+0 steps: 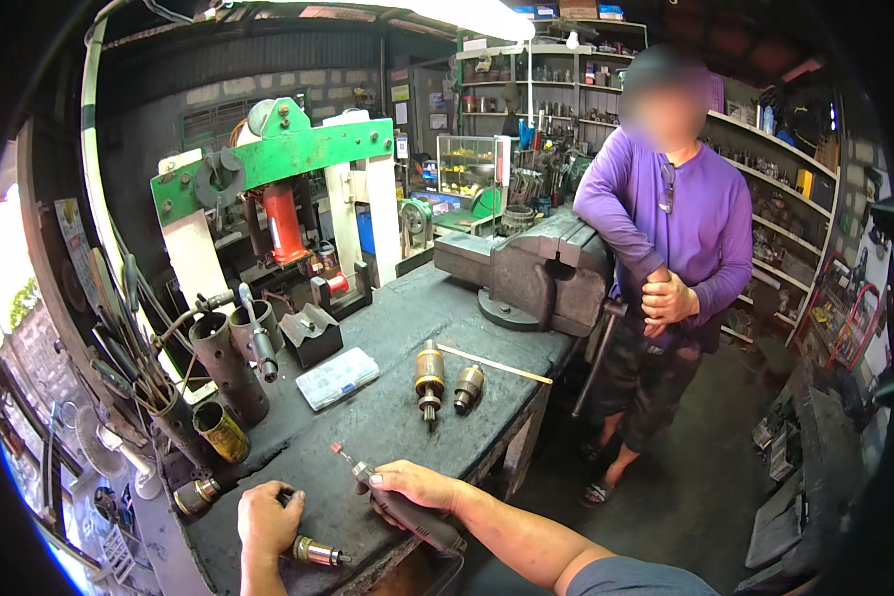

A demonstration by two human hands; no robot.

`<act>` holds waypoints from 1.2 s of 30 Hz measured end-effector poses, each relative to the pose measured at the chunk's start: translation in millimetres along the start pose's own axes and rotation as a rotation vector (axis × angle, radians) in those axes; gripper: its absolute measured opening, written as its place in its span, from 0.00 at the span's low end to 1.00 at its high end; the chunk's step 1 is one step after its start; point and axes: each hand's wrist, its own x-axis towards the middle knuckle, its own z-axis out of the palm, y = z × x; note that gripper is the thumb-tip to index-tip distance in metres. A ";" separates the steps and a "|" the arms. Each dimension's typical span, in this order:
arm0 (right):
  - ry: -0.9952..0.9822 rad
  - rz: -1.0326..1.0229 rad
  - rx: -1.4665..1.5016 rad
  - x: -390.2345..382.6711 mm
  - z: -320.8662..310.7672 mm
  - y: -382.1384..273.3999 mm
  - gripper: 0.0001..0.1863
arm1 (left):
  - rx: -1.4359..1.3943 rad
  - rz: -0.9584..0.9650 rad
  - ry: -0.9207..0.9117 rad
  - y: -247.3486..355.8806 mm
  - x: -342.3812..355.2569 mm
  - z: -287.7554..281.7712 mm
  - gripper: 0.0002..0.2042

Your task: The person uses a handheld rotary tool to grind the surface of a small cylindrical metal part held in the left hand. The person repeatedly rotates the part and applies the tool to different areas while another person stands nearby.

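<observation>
Fingers of left hand (266,519) curl at a small dark piece (286,496); cannot tell if gripping. Just right, a metal shaft part (314,550) lies on the bench (303,442), near side. Right hand (419,485) holds a dark rotary tool (413,517), red tip far-left. Farther: banded rotor (429,377), smaller cylinder (469,387) to its right.

The dark workbench (293,442) carries a vise (551,273), armature (429,372) and case (337,378).

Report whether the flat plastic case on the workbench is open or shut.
Shut, it appears: the plastic case lies flat on the workbench, its pale top level, with no lid standing raised.
</observation>
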 end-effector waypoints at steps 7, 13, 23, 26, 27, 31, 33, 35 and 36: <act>0.020 0.001 -0.016 -1.5 2.2 0.4 0.26 | -0.022 -0.077 -0.055 5.9 -0.9 -6.1 0.17; -0.003 -0.014 -0.008 0.0 0.4 1.7 0.26 | -0.036 -0.086 -0.044 4.5 -4.0 -7.6 0.17; -0.009 -0.026 0.021 -0.2 1.1 1.5 0.26 | -0.053 -0.060 -0.040 1.7 -2.0 -5.6 0.17; -0.009 0.010 -0.006 -0.6 -0.2 0.4 0.27 | -0.047 -0.066 -0.045 0.9 -2.7 -5.6 0.17; -0.010 0.007 -0.005 -0.8 -0.6 0.0 0.27 | -0.048 -0.063 -0.039 0.9 -2.6 -5.4 0.17; -0.015 0.002 0.001 -2.0 -0.2 -1.3 0.27 | -0.056 -0.079 -0.051 0.8 -3.3 -5.9 0.17; -0.014 -0.005 -0.010 -2.6 0.6 -2.6 0.26 | -0.048 -0.067 -0.045 1.0 -4.0 -5.8 0.17; -0.012 -0.019 -0.027 -3.2 1.3 -4.1 0.26 | -0.044 -0.058 -0.041 0.7 -4.0 -6.2 0.17; -0.010 -0.011 -0.013 -3.6 1.7 -4.6 0.26 | -0.046 -0.057 -0.043 0.5 -3.7 -6.3 0.17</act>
